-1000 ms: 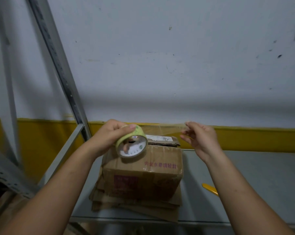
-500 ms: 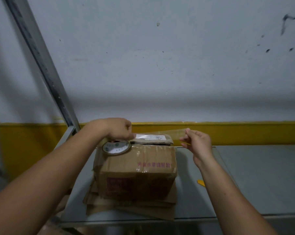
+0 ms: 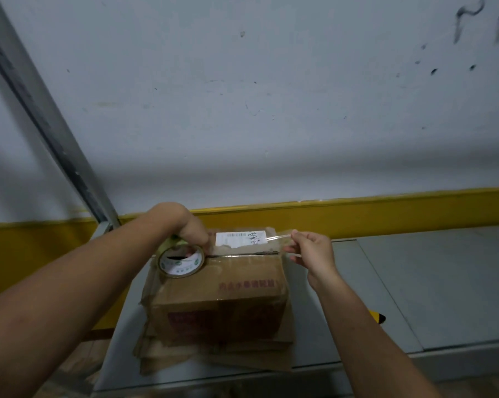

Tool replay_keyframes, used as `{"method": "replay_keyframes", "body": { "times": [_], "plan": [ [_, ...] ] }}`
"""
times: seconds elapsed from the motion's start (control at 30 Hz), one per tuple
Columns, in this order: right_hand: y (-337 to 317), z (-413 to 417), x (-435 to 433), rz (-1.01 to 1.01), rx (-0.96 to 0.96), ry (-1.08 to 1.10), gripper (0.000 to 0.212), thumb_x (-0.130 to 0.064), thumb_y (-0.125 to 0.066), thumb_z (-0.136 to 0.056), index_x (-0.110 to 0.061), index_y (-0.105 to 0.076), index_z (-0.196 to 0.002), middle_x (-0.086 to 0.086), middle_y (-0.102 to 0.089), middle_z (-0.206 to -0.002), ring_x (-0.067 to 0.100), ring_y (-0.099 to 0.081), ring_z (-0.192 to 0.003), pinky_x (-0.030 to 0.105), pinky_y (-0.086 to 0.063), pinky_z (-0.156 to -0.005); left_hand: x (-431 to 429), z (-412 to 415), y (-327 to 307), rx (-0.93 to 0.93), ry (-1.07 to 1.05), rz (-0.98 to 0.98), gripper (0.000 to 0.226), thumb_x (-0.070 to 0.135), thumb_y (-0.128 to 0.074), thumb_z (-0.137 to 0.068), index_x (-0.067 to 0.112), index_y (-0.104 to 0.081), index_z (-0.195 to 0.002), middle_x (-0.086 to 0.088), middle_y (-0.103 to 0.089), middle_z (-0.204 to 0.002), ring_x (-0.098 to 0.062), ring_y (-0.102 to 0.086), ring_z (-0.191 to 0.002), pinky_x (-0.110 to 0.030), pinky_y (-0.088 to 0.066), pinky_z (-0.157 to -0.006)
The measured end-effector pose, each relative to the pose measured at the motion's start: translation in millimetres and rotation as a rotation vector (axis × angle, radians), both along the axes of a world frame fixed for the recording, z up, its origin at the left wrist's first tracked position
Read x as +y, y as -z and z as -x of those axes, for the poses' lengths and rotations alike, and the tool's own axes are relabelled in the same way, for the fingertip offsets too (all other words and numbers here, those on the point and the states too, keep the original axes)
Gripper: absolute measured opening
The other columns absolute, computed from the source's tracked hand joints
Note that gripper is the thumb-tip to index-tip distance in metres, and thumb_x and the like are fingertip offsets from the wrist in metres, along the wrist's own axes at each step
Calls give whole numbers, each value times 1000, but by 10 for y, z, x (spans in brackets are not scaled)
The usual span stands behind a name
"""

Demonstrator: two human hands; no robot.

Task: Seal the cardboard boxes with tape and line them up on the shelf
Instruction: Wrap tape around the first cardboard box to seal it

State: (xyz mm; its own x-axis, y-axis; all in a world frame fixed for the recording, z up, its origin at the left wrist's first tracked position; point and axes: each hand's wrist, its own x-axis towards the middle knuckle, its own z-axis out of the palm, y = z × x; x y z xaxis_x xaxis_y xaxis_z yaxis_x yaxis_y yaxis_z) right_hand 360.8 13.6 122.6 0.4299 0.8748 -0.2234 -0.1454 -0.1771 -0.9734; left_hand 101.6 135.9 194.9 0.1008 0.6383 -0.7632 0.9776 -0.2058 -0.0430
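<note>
— Down came the roll since a second ago; it sits at the box's top left edge, gripped by the left hand.
— Right hand?
— Pinching the tape end just past the right edge. Tape runs left to right along the seam.
— Box?
— Closed, contents hidden, on flat cardboard on the shelf.

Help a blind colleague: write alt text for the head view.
A left hand holds a tape roll on a cardboard box while the right hand pinches the free end of the clear tape. The box rests on flattened cardboard on a shelf.
</note>
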Motion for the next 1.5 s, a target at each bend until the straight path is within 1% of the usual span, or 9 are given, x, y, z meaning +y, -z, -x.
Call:
{"method": "replay_keyframes", "body": {
  "times": [0.17, 0.33, 0.53, 0.77, 0.9, 1.03, 1.17, 1.33, 1.5],
  "plan": [
    [244, -15, 38, 58, 32, 15, 19, -18, -64, -102, -8, -71, -87, 11, -76, -83, 16, -74, -73, 29, -56, -62, 83, 24, 30, 7, -36, 32, 79, 70, -69, -81, 17, -66, -140, -9, -72, -131, -25, -69, -111, -43, -54, -103],
    [487, 20, 34, 109, 63, 21, 19, -20, -69, -99, -8, -72, -84, 12, -76, -79, 19, -74, -73, 33, -58, -63, 123, -34, 15, 31, -26, 55, 55, 54, -66, -97, 11, -68, -131, -14, -73, -126, -25, -71, -100, -38, -57, -91],
    [625, 29, 10, 123, 169, 58, 16, -15, -70, -97, 1, -72, -97, 13, -76, -74, 17, -74, -63, 34, -59, -60, 196, -42, 67, 32, -21, 109, 71, 57, -64, -96, 6, -59, -146, -17, -74, -126, -24, -69, -95, -31, -57, -78],
    [648, -3, 38, 98, 158, 73, 18, -15, -65, -101, 3, -70, -98, 13, -76, -74, 20, -75, -64, 33, -59, -57, 180, -117, 15, 19, -61, 111, 40, 50, -60, -102, 12, -71, -103, -10, -73, -90, -24, -65, -84, -36, -53, -82],
    [737, -18, 52, 112, 149, 85, 19, -16, -66, -100, 3, -71, -98, 16, -77, -79, 23, -76, -68, 35, -59, -59, 173, -165, 35, 23, -51, 104, 34, 45, -59, -104, 12, -65, -108, -10, -73, -91, -21, -68, -80, -34, -56, -80],
    [908, -11, 68, 155, 110, 75, 21, -19, -72, -96, 2, -74, -95, 21, -76, -82, 29, -74, -68, 45, -63, -64, 207, -168, 123, 21, -50, 109, 55, 48, -60, -103, 9, -50, -142, -12, -75, -106, -22, -71, -86, -34, -57, -80],
    [1068, 48, 27, 217, 109, 68, 22, -29, -81, -88, -9, -79, -98, 10, -78, -81, 35, -75, -84, 53, -62, -76, 201, -208, 204, 20, -74, 117, 65, 47, -62, -103, 6, -43, -150, -16, -70, -120, -25, -72, -93, -33, -59, -73],
    [1142, 139, -66, 336, 279, 20, 49, -47, -91, -71, -11, -76, -101, 11, -78, -95, 37, -72, -96, 48, -63, -78, 242, -210, 305, 49, -39, 168, 77, 45, -67, -98, 7, -39, -158, -23, -68, -131, -30, -74, -91, -34, -62, -68],
    [1185, 200, -66, 364, 436, -82, 58, -54, -88, -74, -12, -74, -112, 16, -78, -102, 39, -73, -101, 58, -60, -89, 233, -197, 300, 49, -24, 174, 73, 43, -63, -101, 6, -38, -159, -23, -71, -122, -31, -75, -91, -34, -62, -70]
  ]
}}
